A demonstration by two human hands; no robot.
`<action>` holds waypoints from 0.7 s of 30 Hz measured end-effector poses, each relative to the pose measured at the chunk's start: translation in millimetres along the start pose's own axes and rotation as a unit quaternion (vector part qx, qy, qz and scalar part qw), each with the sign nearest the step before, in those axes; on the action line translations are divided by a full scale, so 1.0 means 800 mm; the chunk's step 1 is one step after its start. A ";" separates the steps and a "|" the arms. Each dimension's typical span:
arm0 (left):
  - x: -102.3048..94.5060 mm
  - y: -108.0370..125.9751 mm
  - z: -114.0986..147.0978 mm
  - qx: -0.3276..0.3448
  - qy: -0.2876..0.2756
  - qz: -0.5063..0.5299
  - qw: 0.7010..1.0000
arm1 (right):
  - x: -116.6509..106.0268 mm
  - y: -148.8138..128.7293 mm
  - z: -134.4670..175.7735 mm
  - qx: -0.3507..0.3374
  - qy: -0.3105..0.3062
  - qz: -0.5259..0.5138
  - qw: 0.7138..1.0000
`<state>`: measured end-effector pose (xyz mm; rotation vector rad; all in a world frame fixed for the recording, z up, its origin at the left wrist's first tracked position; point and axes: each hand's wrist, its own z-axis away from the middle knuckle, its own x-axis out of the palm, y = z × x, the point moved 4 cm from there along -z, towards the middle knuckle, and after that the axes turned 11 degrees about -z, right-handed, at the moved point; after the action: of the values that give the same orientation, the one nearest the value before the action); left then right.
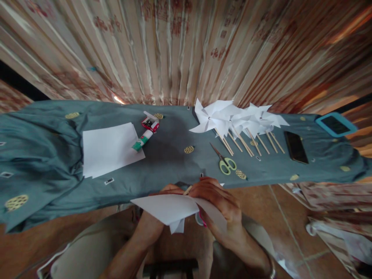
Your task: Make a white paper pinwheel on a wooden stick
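A white paper pinwheel (168, 207) is held between my two hands at the near edge of the cloth-covered table. My left hand (157, 221) is closed behind it, mostly hidden by the paper. Over its right side my right hand (216, 199) curls, fingers bent at the pinwheel's middle. The tip of a wooden stick (188, 190) shows between the hands. Just beyond them lie scissors (223, 161) with light green handles. Several finished-looking pinwheels (232, 116) on sticks overlap at the back right.
A stack of white paper (109, 149) lies at left, with a green and white glue stick (142, 140) on its corner. Behind that sits a small red box (150, 122) of dark pins. A black phone (295, 147) and a blue-framed device (336, 124) lie at right.
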<state>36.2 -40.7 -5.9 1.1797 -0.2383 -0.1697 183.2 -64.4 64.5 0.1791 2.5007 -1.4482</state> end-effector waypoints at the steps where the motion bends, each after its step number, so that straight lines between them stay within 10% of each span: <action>1: 0.000 -0.002 0.001 -0.004 0.004 0.008 1.000 | 0.000 0.003 0.001 0.019 0.008 -0.007 1.000; 9: 0.014 -0.030 0.005 -0.127 0.027 0.118 0.985 | 0.017 0.073 0.029 0.331 0.084 -0.138 0.930; 21: 0.009 -0.064 0.004 -0.162 0.067 0.260 0.949 | 0.043 0.112 0.016 0.360 0.014 -0.035 0.932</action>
<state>41.5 -64.3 -51.8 0.7643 -0.3782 0.3251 172.3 -31.0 -25.9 0.2372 1.8876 -2.3402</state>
